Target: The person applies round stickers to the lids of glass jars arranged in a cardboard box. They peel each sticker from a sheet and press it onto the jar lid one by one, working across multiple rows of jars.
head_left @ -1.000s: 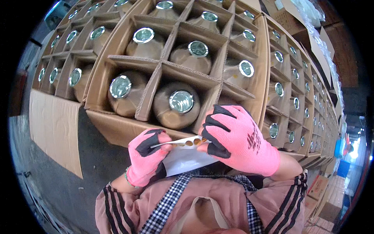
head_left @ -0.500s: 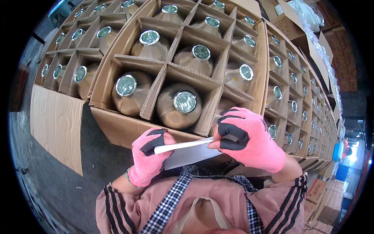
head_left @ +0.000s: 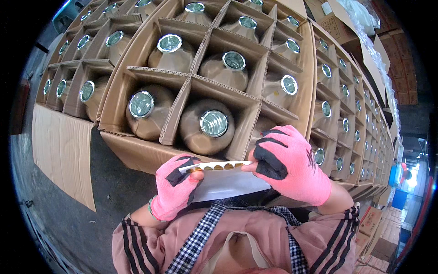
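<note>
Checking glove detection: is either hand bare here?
No, both the left hand and the right hand wear pink gloves with black fingertips as they hold the white sticker sheet.

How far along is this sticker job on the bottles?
Done: the bottles stand capped in the divided cartons; no stickers show on the caps from here. In hand: the left hand and right hand, in pink gloves, hold a white sheet with a row of small round gold stickers along its edge. Left: that row looks unpeeled, and rows of cartons stretch away to the right.
</note>
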Action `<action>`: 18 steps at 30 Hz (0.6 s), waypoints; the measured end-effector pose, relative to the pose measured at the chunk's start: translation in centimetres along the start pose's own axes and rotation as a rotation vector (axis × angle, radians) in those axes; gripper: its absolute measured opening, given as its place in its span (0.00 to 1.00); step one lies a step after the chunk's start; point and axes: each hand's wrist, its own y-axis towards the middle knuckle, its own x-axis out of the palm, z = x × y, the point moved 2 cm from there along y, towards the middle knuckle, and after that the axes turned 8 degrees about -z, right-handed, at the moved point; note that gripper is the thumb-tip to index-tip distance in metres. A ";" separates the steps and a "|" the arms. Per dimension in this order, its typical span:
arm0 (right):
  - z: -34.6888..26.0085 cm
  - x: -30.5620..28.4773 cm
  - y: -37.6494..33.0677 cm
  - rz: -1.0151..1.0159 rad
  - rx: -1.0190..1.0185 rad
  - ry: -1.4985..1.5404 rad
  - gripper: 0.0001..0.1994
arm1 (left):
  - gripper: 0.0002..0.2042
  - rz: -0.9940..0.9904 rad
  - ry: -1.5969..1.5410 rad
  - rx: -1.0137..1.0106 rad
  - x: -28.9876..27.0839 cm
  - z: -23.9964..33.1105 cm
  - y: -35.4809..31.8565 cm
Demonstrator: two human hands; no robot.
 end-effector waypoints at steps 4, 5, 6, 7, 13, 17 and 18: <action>0.2 0.2 0.2 0.065 -0.117 -0.068 0.10 | 0.11 0.037 -0.102 -0.077 -0.1 -0.3 0.1; 0.1 0.0 0.2 0.045 -0.127 -0.075 0.11 | 0.10 0.039 -0.102 -0.075 -0.1 -0.3 0.1; 0.1 -0.2 0.3 0.027 -0.136 -0.083 0.12 | 0.10 0.039 -0.101 -0.072 -0.2 -0.3 0.2; 0.2 -0.1 0.3 0.036 -0.167 -0.098 0.12 | 0.10 0.038 -0.100 -0.069 -0.2 -0.2 0.3; 1.2 0.0 0.4 0.047 -0.175 -0.039 0.12 | 0.09 0.095 -0.153 -0.174 0.2 -0.1 0.6; 3.6 -3.6 1.3 0.113 -0.106 0.348 0.09 | 0.11 0.094 0.037 -0.095 -0.3 -0.6 0.3; 5.8 -5.0 2.1 0.283 0.040 0.469 0.08 | 0.10 0.086 0.076 -0.077 -0.4 -0.8 0.4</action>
